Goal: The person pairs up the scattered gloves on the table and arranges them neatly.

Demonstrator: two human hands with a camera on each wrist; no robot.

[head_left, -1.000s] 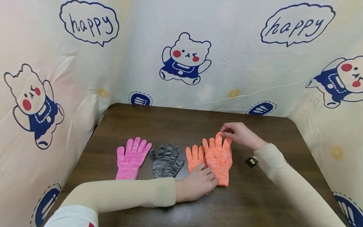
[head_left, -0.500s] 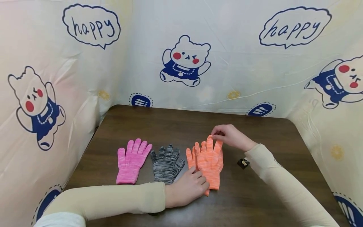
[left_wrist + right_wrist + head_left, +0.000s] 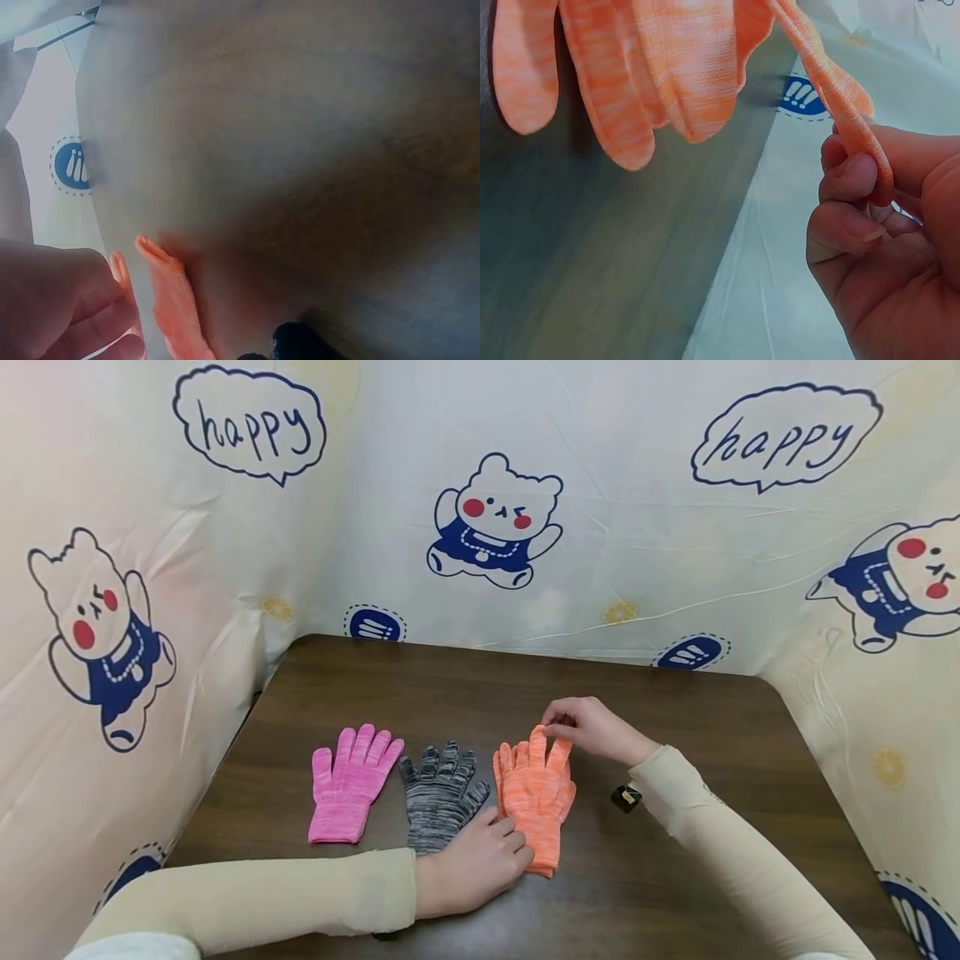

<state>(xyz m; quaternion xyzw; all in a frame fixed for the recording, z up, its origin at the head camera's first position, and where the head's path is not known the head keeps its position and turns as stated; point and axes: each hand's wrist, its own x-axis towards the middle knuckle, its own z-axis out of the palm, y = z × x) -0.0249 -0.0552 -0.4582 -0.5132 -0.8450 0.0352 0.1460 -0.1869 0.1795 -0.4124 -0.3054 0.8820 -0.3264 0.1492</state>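
Observation:
An orange knit glove [image 3: 531,793] is stretched between my two hands, over a second orange glove [image 3: 567,795] that it mostly covers. My right hand [image 3: 596,731] pinches a fingertip of the upper one between thumb and fingers; the right wrist view shows that fabric finger [image 3: 855,124] drawn taut and lifted. At the cuff end, my left hand [image 3: 476,867] pinches the upper glove's edge. In the left wrist view, the lower glove's cuff [image 3: 176,300] stands apart from the hand, beside the held edge.
Left of the orange pair lies a grey-and-black glove [image 3: 442,793], its cuff partly behind my left hand. A pink glove [image 3: 348,789] lies farther left. A small black object [image 3: 626,797] shows by my right wrist. Printed sheeting [image 3: 637,552] surrounds the brown table [image 3: 675,877].
Both hands have shifted left with the upper orange glove. It now overlaps the lower orange glove almost fully. The pink and grey gloves have stayed in place.

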